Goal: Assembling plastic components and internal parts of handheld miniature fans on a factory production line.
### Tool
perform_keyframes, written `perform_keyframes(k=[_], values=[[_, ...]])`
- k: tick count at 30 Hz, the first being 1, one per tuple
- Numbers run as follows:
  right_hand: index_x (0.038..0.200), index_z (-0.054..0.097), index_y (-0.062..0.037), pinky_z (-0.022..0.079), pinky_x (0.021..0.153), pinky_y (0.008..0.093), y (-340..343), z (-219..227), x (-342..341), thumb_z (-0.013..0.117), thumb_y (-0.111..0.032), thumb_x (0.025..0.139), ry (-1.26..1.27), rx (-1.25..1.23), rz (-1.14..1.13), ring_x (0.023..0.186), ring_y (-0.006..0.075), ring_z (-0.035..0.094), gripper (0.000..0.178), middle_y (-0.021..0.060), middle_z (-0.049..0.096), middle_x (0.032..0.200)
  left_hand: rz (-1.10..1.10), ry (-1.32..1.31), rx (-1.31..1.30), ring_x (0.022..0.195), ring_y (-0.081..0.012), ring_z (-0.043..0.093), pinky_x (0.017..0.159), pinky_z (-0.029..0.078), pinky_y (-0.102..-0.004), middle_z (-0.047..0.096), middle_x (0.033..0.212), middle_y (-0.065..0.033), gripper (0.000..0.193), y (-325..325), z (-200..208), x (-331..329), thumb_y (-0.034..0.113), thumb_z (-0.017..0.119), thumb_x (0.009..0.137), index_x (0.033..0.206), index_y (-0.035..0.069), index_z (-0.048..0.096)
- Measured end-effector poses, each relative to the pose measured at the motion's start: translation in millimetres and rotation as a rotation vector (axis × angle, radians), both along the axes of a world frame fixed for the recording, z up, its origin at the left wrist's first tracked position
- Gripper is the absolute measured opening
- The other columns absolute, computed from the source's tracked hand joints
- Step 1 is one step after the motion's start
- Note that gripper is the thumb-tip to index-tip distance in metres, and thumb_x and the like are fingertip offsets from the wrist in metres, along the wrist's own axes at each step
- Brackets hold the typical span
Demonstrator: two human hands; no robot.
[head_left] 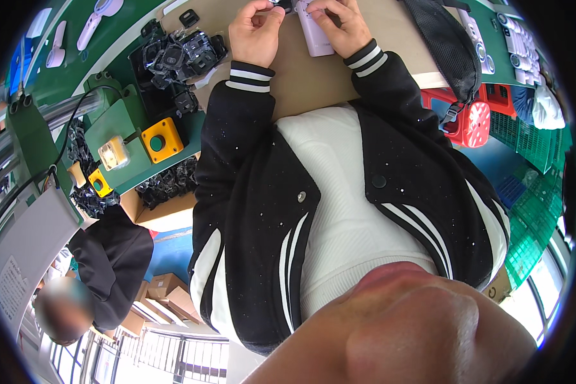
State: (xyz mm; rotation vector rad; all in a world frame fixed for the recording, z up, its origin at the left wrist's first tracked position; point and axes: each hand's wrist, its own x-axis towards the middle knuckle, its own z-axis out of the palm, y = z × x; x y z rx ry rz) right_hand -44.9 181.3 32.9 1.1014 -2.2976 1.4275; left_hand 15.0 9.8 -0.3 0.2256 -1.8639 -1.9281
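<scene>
My left hand is at the top of the view, its thumb and fingertips pinched together beside a small dark piece. The top edge cuts that piece off, so its kind does not show. Just to the right, my right hand has its fingers closed on a lilac handle-shaped plastic body. The lower end of this body points toward me over the tan work mat. Its upper end, between my two hands, is partly hidden.
A black tray to the left is heaped with black plastic parts in clear film. Near it is a yellow box with a green button. A black mesh bag hangs at right, by red crates. Another person is lower left.
</scene>
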Motion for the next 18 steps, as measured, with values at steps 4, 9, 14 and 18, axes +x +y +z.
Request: perform_keyframes(k=[4, 9, 14, 18], values=[[0.093, 0.061, -0.0062, 0.043, 0.084, 0.034, 2, -3, -3, 0.061, 0.004, 0.083, -0.049, -0.024, 0.001, 0.096, 0.028, 0.052, 0.014, 0.0127, 0.052, 0.099, 0.034, 0.006, -0.071, 0.073, -0.0051, 0.055, 0.066, 0.045, -0.0191, 0.062, 0.081, 0.0008, 0.011, 2, -1, -3, 0.003, 0.066, 0.088, 0.098, -0.001, 0.063], [0.097, 0.056, -0.0066, 0.043, 0.077, 0.0283, 4, -12, -9, 0.062, 0.002, 0.085, -0.292, -0.115, 0.044, 0.087, 0.0166, 0.052, 0.016, 0.0073, 0.05, 0.095, 0.038, 0.006, -0.058, 0.072, -0.0049, 0.055, 0.065, 0.045, -0.0188, 0.061, 0.081, 0.0018, 0.012, 0, -5, -4, 0.003, 0.066, 0.088, 0.099, -0.001, 0.063], [0.099, 0.054, -0.0067, 0.042, 0.07, 0.0233, 6, -14, -12, 0.061, 0.001, 0.088, -0.263, -0.14, 0.051, 0.078, 0.0083, 0.051, 0.015, 0.0021, 0.05, 0.092, 0.002, -0.045, -0.04, 0.07, -0.0036, 0.053, 0.064, 0.044, -0.0183, 0.06, 0.078, 0.0034, 0.011, 2, 6, -4, 0.004, 0.066, 0.089, 0.098, -0.001, 0.064], [0.098, 0.055, -0.0051, 0.043, 0.067, 0.0207, 9, -6, -15, 0.058, -0.001, 0.092, -0.499, -0.346, 0.056, 0.072, 0.0061, 0.051, 0.008, -0.0008, 0.055, 0.082, -0.086, -0.119, -0.058, 0.07, -0.003, 0.053, 0.064, 0.043, -0.0183, 0.06, 0.077, 0.0039, 0.01, 12, 27, -3, 0.006, 0.066, 0.09, 0.096, -0.001, 0.064]])
